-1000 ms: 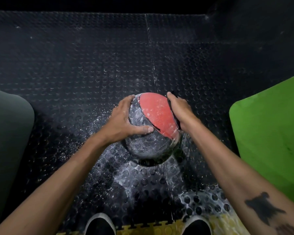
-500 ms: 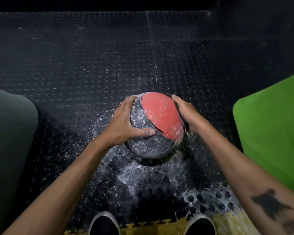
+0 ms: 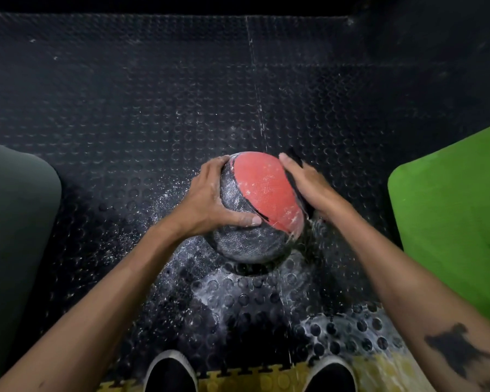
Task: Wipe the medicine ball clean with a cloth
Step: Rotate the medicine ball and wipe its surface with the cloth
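I see the medicine ball (image 3: 256, 210) on the studded black floor mat (image 3: 125, 108), centre, red panel up, running far-left to near-right. My left hand (image 3: 210, 202) cups its left side, thumb across the near face. My right hand (image 3: 309, 185) presses a dark cloth (image 3: 293, 182) flat on its right side, fingers straight. Green pad (image 3: 453, 216) right.

**No legible text in view**

No word, number, brand or label can be read anywhere. The medicine ball (image 3: 255, 210) shows only red and textured black panels with no print that can be made out. A dark mark on the right forearm (image 3: 458, 353) is a shape, not lettering, and the studded floor mat (image 3: 153, 108) bears no sign.
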